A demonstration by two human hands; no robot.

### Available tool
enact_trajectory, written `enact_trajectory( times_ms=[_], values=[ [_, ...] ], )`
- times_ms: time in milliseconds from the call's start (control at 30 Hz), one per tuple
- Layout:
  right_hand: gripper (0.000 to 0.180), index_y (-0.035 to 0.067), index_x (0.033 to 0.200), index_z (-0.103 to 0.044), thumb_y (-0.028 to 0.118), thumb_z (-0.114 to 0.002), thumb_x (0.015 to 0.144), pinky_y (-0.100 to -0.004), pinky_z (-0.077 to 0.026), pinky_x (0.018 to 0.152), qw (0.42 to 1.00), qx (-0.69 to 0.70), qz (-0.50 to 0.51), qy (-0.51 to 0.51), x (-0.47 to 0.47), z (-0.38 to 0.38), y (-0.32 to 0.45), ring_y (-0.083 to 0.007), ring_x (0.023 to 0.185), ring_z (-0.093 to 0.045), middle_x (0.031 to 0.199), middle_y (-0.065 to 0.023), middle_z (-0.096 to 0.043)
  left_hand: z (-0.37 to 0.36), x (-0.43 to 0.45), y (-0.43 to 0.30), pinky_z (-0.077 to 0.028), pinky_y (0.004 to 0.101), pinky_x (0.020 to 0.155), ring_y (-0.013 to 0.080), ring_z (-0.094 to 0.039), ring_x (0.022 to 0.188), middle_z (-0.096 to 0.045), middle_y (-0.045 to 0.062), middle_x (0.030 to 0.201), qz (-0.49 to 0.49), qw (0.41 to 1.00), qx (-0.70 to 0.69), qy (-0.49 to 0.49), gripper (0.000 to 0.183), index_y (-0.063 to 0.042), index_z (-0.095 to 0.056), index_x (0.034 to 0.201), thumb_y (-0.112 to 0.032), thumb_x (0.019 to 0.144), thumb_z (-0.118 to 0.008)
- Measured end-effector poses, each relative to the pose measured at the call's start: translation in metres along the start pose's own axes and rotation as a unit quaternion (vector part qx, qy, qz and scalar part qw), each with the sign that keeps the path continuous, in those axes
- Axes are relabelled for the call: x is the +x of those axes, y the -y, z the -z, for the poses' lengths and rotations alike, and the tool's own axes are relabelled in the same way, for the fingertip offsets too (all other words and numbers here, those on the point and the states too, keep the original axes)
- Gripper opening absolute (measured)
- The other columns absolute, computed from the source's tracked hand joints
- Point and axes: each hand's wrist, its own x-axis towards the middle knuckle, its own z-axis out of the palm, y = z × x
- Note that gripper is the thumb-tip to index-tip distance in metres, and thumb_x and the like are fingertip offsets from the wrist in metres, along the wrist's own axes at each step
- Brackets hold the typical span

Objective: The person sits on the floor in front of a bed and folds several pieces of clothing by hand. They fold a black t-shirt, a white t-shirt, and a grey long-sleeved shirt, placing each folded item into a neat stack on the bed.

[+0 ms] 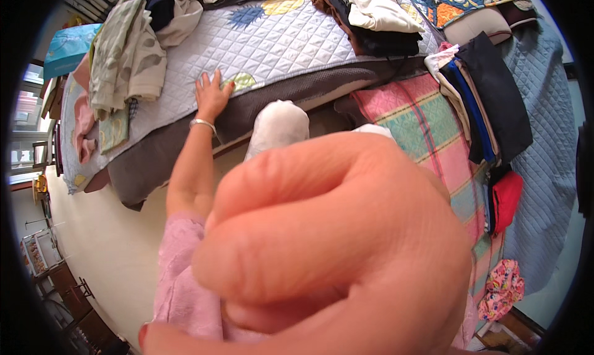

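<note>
My left hand (212, 95), a silver bracelet at its wrist, rests with fingers spread on the edge of the white quilted bed cover (181, 83). Nothing is in it. Very near the camera, my right hand (343, 234) fills much of the view, its fingers curled. Whether it holds something small cannot be seen. Beyond my left hand lies a heap of rumpled cloth with grey spots (127, 72). A folded pile with a cream garment (383, 9) on top of black ones sits on the same cover. My knee in pale cloth (280, 123) shows between my hands.
At right, a plaid quilt (413, 109) carries folded dark trousers (494, 95), a red folded garment (507, 202) and a crumpled pink patterned cloth (502, 290). A blue quilted cover (540, 169) lies beyond. A turquoise box (69, 48) stands at upper left, above the pale floor (111, 234).
</note>
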Motion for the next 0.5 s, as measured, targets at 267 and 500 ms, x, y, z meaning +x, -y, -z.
enact_trajectory(
  times_ms=[267, 500],
  values=[
    [0.029, -0.001, 0.105, -0.061, -0.007, -0.059, 0.077, -0.0256, -0.051, 0.069, 0.977, 0.007, -0.213, -0.03, 0.011, -0.038, -0.035, -0.0185, 0.081, -0.063, 0.104, -0.018, -0.062, 0.017, 0.028, 0.072, -0.046, 0.0371, 0.086, 0.0334, -0.06, 0.098, -0.065, 0.018, 0.102, -0.017, 0.928, -0.365, 0.073, 0.043, -0.001, -0.057, 0.12, -0.02, 0.082, -0.064],
    [0.028, -0.002, 0.109, -0.058, 0.008, -0.059, 0.083, -0.0279, -0.05, 0.068, 0.736, 0.074, -0.672, 0.04, -0.186, -0.083, -0.081, -0.0138, 0.074, -0.061, 0.091, -0.0095, -0.065, 0.064, -0.066, 0.092, -0.036, 0.045, 0.098, 0.0317, -0.046, 0.119, -0.052, 0.015, 0.126, 0.038, 0.98, 0.061, -0.187, 0.038, -0.006, -0.055, 0.119, -0.025, 0.086, -0.057]
  ],
)
